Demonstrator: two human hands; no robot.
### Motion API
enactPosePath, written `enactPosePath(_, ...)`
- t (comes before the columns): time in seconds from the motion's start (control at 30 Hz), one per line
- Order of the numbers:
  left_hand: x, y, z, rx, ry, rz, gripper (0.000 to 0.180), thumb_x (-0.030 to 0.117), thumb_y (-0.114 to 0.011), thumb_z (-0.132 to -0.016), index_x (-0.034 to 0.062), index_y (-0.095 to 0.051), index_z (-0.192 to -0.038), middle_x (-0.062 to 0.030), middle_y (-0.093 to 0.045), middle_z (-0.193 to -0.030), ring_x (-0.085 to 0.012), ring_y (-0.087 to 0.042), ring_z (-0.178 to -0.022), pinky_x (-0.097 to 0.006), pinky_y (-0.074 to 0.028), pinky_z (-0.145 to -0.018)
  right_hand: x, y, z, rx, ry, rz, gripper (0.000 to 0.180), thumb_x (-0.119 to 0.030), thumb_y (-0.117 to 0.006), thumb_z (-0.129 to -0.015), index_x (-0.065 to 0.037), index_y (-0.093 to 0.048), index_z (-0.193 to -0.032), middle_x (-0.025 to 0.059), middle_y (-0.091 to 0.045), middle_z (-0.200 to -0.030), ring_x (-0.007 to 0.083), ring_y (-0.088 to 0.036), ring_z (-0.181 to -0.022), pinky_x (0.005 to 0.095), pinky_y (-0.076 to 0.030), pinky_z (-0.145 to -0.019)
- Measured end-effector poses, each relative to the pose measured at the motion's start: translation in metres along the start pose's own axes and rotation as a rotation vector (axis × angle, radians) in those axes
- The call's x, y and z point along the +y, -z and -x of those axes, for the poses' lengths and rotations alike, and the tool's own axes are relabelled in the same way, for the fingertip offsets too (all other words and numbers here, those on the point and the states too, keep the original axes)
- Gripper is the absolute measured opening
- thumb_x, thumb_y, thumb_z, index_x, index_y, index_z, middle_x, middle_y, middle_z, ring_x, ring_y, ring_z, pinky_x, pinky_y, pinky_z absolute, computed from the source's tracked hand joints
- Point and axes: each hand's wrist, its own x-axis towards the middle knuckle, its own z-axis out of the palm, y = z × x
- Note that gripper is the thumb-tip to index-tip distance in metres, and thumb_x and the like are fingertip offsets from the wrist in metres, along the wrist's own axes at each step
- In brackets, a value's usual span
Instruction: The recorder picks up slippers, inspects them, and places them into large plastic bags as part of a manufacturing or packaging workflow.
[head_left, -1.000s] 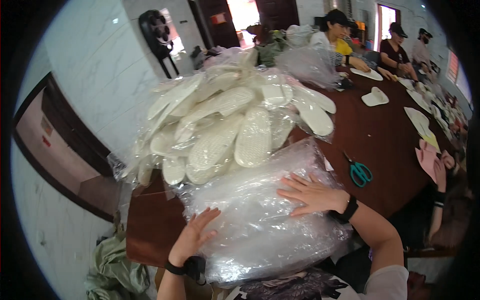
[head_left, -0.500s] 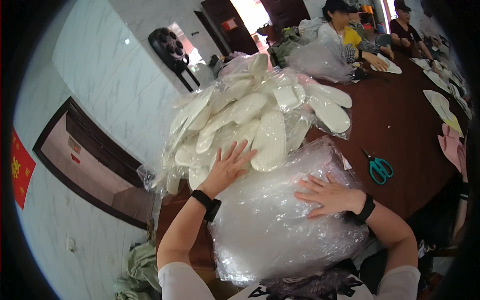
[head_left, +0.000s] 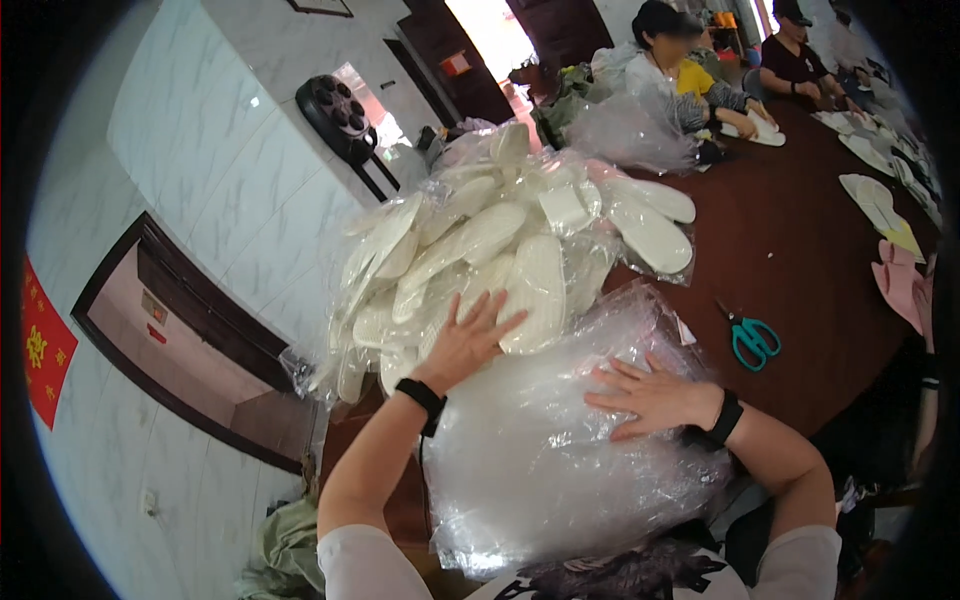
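The left hand (head_left: 465, 340) lies flat with fingers spread on a clear bag of white insoles (head_left: 500, 250) heaped at centre frame. The right hand (head_left: 650, 397), also open and flat, presses on a crumpled plastic bundle (head_left: 540, 470) at lower centre. Teal scissors (head_left: 752, 338) lie at right on the dark table (head_left: 800, 270).

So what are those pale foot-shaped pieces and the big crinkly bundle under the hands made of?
The insoles look like soft foam or felt: matte, off-white, thin and slightly bent, though I can't tell which. The bundle under the right hand looks like thin clear plastic film, glossy and wrinkled, with glints of light.
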Motion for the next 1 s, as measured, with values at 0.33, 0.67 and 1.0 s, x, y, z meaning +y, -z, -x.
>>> enactPosePath(0.33,-0.073,0.056,-0.004,0.472,0.514,0.804,0.026,0.009,-0.044,-0.098,0.0062,-0.062,-0.115,-0.0114,-0.069,-0.11,-0.0272,-0.072,-0.084,-0.032,-0.057,-0.065,-0.007,0.001,0.001,-0.058,0.0,-0.03,0.075,-0.065,-0.05,-0.089,-0.029,-0.031,-0.152,0.0111,-0.015,-0.162,0.0365,-0.011,-0.149,0.0672,-0.011,-0.113)
enactPosePath(0.67,-0.003,0.167,0.031,0.629,0.536,1.636,0.029,0.021,-0.04,-0.105,0.0023,-0.054,-0.122,-0.015,-0.061,-0.124,-0.0233,-0.066,-0.103,-0.032,-0.055,-0.076,0.004,-0.007,0.003,-0.019,0.005,-0.017,0.073,-0.063,-0.051,-0.09,-0.027,-0.033,-0.151,0.0118,-0.016,-0.161,0.0372,-0.013,-0.148,0.068,-0.014,-0.112)
enactPosePath(1.0,0.093,0.038,0.122,0.11,0.683,2.322,0.045,0.018,-0.051,-0.1,-0.0021,-0.043,-0.14,-0.0145,-0.051,-0.138,-0.0239,-0.051,-0.126,-0.035,-0.042,-0.106,0.023,-0.029,0.01,0.225,0.21,-0.751,0.067,-0.036,-0.063,-0.092,-0.01,-0.038,-0.148,0.0138,-0.032,-0.155,0.0305,-0.025,-0.145,0.0476,-0.023,-0.117)
